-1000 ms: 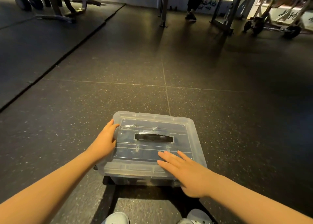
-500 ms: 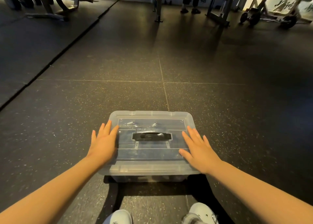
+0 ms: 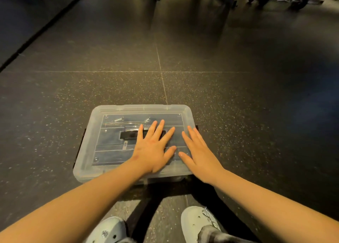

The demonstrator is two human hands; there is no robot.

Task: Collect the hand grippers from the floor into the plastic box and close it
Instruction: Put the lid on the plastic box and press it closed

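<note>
Clear plastic, cloudy at the rim, made up the plastic box [image 3: 110,171], which sat on the dark speckled floor [image 3: 238,95] directly under both of the person's hands. Its long side ran crosswise, from one hand towards the other and on past the left one. The lid [image 3: 110,151] was on and looked level all round, though I couldn't tell whether it had fully snapped down. The left hand [image 3: 152,151] lay flat near the middle of it, fingers straight and spread, holding nothing, and covered the right part of the black handle [image 3: 128,134]. The right hand [image 3: 200,154] lay just beside it, thumbs nearly meeting. It was flat and empty too, with its fingers over the lid's right end. So the whole stretch out beyond the left hand's little finger had no palm on it. To my eye any last press there fell to the left hand, the nearer one. What looked like a dark clip [image 3: 80,147] showed on that side wall. Through the lid, ahead of the left fingertips, metal springs gave away the hand grippers [image 3: 118,119] inside. None lay on the floor in view.
</note>
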